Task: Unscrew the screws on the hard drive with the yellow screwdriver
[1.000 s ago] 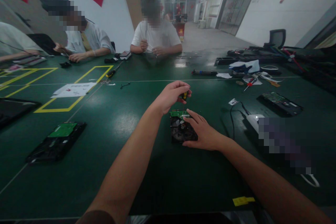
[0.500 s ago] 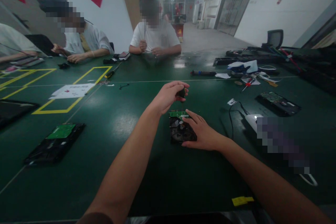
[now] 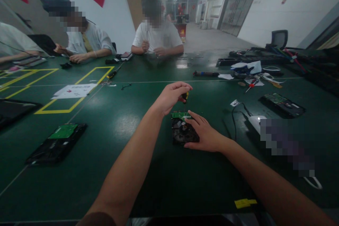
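The green surface (image 3: 148,194) extends across the whole work area and supports all components. Two co-workers in light tops are seated along its far side, one at far centre (image 3: 161,40) and one at far left (image 3: 96,40); their hands are well apart from the work. A hard drive (image 3: 57,144) lies at left, and a second one (image 3: 283,105) lies at right, both away from the hands. The centre drive (image 3: 182,132) lies on the surface between the two forearms, green board (image 3: 177,115) at the far end; its long axis appears to run near to far, the right side being partly covered. The right hand (image 3: 205,135) is the nearer one: it spreads over the right side of the drive and touches it, thumb at the near edge, fingers toward the far end. Whether this grip clamps the drive or only rests on it cannot be told. The left hand (image 3: 173,96) forms a closed grip on a small yellow-and-black screwdriver (image 3: 186,96), held approximately upright above the far end. Relative to the left grip, the drive lies below, on the near side and slightly right; relative to the right grip, it lies left and underneath. Contact between screwdriver tip and board cannot be confirmed.
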Tool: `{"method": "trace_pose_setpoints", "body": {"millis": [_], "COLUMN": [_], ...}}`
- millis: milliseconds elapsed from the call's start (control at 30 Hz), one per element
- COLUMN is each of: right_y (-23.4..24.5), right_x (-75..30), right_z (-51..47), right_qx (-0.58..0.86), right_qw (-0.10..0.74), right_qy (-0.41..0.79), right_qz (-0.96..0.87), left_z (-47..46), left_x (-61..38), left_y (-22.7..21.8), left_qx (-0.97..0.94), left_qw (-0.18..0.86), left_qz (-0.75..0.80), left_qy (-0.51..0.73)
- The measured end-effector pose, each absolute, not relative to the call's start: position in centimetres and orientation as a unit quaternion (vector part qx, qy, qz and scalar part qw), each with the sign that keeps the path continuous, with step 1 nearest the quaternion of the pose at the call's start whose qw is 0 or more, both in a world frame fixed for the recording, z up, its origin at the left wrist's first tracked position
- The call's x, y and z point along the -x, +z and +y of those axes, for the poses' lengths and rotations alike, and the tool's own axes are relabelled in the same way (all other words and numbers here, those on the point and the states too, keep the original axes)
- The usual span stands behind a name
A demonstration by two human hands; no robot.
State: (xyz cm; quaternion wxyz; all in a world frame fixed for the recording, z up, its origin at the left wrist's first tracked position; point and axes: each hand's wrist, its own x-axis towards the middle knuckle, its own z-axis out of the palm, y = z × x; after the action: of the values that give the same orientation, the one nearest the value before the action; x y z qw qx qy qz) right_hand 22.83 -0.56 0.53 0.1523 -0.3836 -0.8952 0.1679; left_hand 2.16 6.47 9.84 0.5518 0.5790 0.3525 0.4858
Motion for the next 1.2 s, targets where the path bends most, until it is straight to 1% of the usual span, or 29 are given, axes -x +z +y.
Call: {"method": "trace_pose_setpoints", "body": {"millis": [100, 367, 667, 900, 1067, 1200], "right_y": [0.53, 0.30, 0.52, 0.48, 0.39, 0.43], "right_x": [-22.88, -22.95, -22.88, -22.86, -22.89, -22.88], "right_z": [-0.54, -0.54, -0.59, -0.56, -0.46, -0.55], "right_qx": [0.382, 0.383, 0.385, 0.389, 0.389, 0.389], "right_qw": [0.155, 0.154, 0.157, 0.151, 0.147, 0.147], "right_qy": [0.168, 0.164, 0.168, 0.163, 0.162, 0.163], "right_qz": [-0.895, -0.896, -0.894, -0.894, -0.895, -0.895], "left_z": [6.63, 6.63, 6.41, 6.12, 6.12, 6.24], "left_x": [-1.91, -2.05, -1.84, -1.98, -2.05, -1.86], "left_y": [9.74, 9.86, 10.16, 10.34, 10.07, 9.90], "left_qx": [-0.591, -0.527, -0.562, -0.538, -0.566, -0.594], "left_qw": [0.530, 0.597, 0.580, 0.613, 0.596, 0.563], "left_qz": [0.373, 0.356, 0.353, 0.328, 0.316, 0.334], "left_qy": [0.481, 0.489, 0.471, 0.477, 0.473, 0.468]}}
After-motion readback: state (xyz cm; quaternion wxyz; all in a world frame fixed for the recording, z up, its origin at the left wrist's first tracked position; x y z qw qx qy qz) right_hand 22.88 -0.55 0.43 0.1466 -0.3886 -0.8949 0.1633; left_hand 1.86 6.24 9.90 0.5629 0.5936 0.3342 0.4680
